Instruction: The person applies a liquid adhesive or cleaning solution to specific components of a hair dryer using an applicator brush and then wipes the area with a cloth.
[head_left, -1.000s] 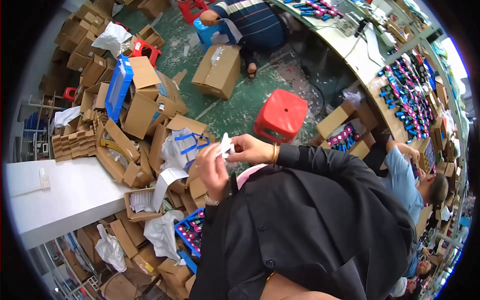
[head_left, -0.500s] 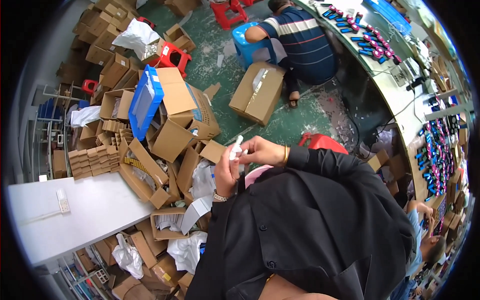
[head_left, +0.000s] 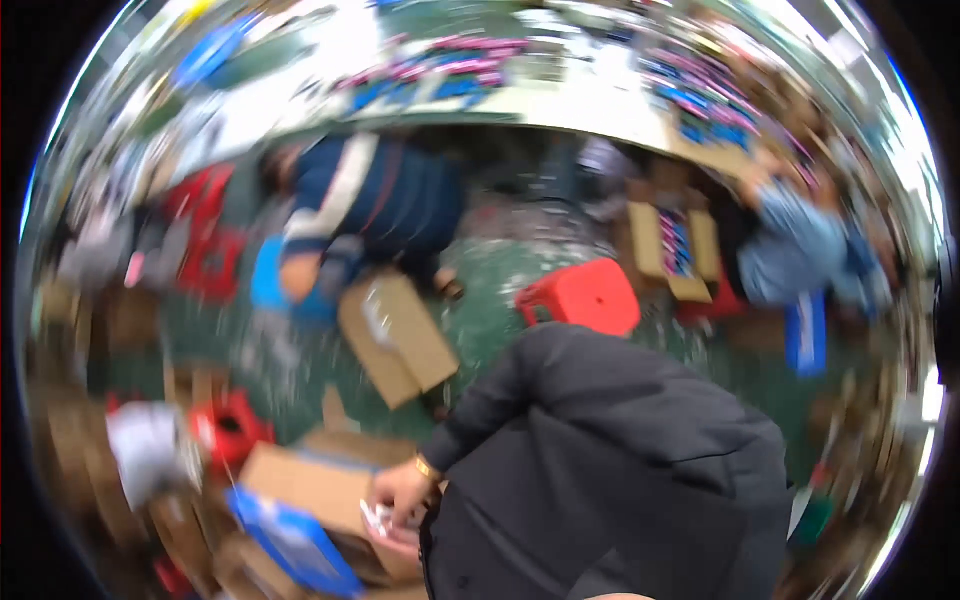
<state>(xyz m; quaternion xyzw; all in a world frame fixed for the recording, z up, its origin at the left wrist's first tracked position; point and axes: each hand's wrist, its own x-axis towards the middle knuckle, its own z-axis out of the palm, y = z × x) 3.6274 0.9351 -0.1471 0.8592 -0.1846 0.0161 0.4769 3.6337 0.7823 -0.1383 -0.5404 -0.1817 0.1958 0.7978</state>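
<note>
My right hand (head_left: pixel 402 490), with a gold bracelet at its wrist, is low in the view, just left of my black jacket. Its fingers point down and are bent together at a small white piece (head_left: pixel 377 517); blur hides the piece's exact shape. Right below it is my left hand (head_left: pixel 397 553), partly covered by the right one and by my sleeve, its fingers closed around the same white piece. Both hands are in front of an open cardboard box (head_left: pixel 310 488) and a blue plastic tray (head_left: pixel 300 548).
A red stool (head_left: pixel 590 298) stands on the green floor ahead. Left of it, a person in a striped shirt (head_left: pixel 385 195) crouches by a closed carton (head_left: pixel 395 340). A long white table (head_left: pixel 580 120) holds rows of pink-and-blue items. Another person in light blue (head_left: pixel 795 240) is at right.
My view has swung to the right, bringing the long table across the top. My hands now show lower and further left, still together at the white piece. The picture has become blurred.
</note>
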